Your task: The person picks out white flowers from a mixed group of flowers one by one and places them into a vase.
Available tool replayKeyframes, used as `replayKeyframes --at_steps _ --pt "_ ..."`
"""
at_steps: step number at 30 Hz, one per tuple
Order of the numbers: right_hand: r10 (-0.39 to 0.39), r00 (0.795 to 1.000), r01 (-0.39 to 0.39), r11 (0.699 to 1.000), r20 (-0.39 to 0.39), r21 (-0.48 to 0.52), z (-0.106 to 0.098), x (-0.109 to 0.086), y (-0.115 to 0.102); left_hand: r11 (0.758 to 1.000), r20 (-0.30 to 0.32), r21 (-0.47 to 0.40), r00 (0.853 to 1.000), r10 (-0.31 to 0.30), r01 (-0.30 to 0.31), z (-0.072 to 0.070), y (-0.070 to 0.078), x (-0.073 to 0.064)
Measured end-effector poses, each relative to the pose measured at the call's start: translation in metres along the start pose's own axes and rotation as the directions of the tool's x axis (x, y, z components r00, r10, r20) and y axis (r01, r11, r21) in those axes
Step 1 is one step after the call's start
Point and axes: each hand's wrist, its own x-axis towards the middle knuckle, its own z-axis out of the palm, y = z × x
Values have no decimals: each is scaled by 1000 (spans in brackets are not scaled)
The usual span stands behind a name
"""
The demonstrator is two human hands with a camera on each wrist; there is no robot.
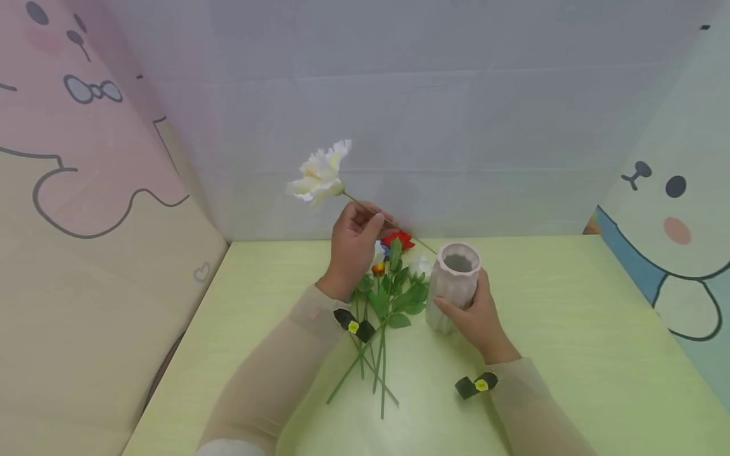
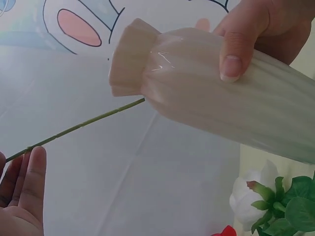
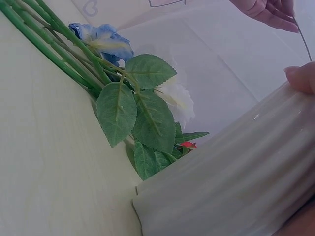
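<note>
My left hand (image 1: 355,247) pinches the green stem (image 2: 83,124) of an artificial white flower (image 1: 320,176). The bloom points up and left in the head view, and the stem slants down to the right. Its lower end shows beside the neck of a white ribbed vase (image 1: 452,291), overlapping it in the left wrist view. With fingers and thumb wrapped round its side, my right hand (image 1: 481,320) holds the vase, which leans a little with its scalloped mouth up. No stem shows inside the mouth.
Several artificial flowers lie on the pale yellow-green table (image 1: 570,329) between my arms, including a red bloom (image 1: 399,239), a blue bloom (image 3: 106,42) and a white bloom (image 2: 251,196). Their leaves (image 1: 402,297) lie close by the vase. A pale curtain (image 1: 399,114) hangs behind the table.
</note>
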Motion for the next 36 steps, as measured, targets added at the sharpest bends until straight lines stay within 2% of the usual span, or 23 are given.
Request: replayKeyframes --at_steps 7,16,25,36 --pt "-1 1000 1 1000 -8 -5 1 0 0 1000 -4 -17 1000 8 -8 2 2 -1" --pt "-3 1000 3 1000 -6 -8 2 -1 0 985 -46 -127 992 114 -119 7 16 2" --pt "3 1000 -3 1000 -6 -11 2 0 0 991 -5 -113 997 75 -75 13 13 -1" --pt "-3 1000 3 1000 -5 -17 1 0 0 996 40 -76 998 57 -53 24 4 -4"
